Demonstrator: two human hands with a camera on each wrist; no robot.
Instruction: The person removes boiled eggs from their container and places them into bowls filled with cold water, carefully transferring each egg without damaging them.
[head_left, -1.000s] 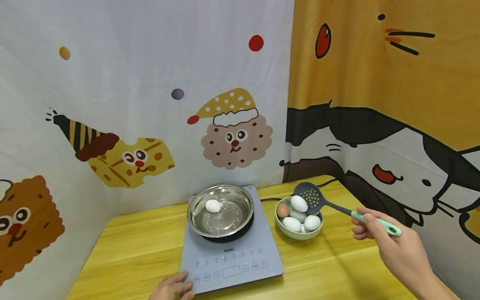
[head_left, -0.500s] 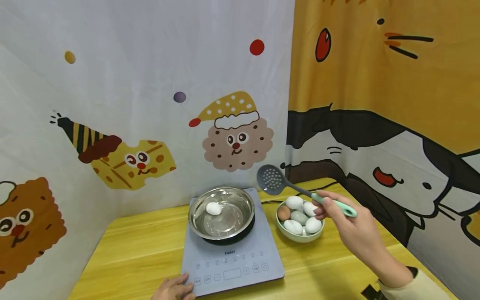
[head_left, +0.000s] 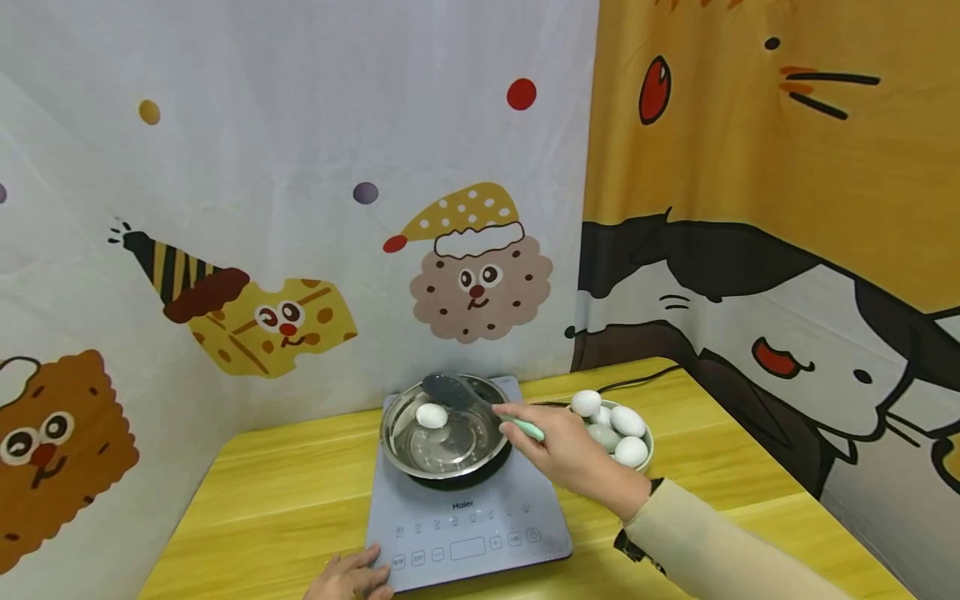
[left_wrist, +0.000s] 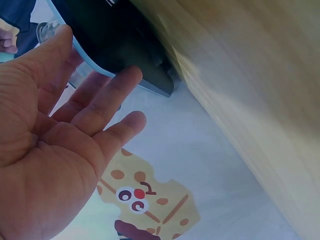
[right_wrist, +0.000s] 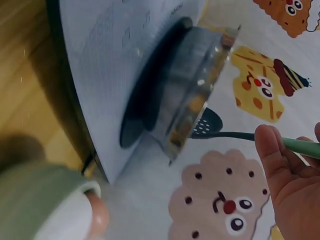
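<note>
My right hand grips the green handle of a dark slotted spoon, whose head is over the far side of a steel pan. One white egg lies in the pan, just in front of the spoon head. Under the pan is a grey induction cooker. My left hand touches the cooker's front left corner; in the left wrist view, its fingers extend loosely at the cooker's edge. The right wrist view shows the spoon's perforated head partly hidden behind the pan's rim.
A pale green bowl heaped with several eggs stands right of the cooker, partly hidden by my right hand. A black cord runs behind it. Printed cartoon curtains close off the wooden table at the back.
My right hand has carried the slotted spoon from the egg bowl leftward to the pan. An egg beside the spoon head earlier now sits in the bowl. My left hand stays at the cooker corner.
</note>
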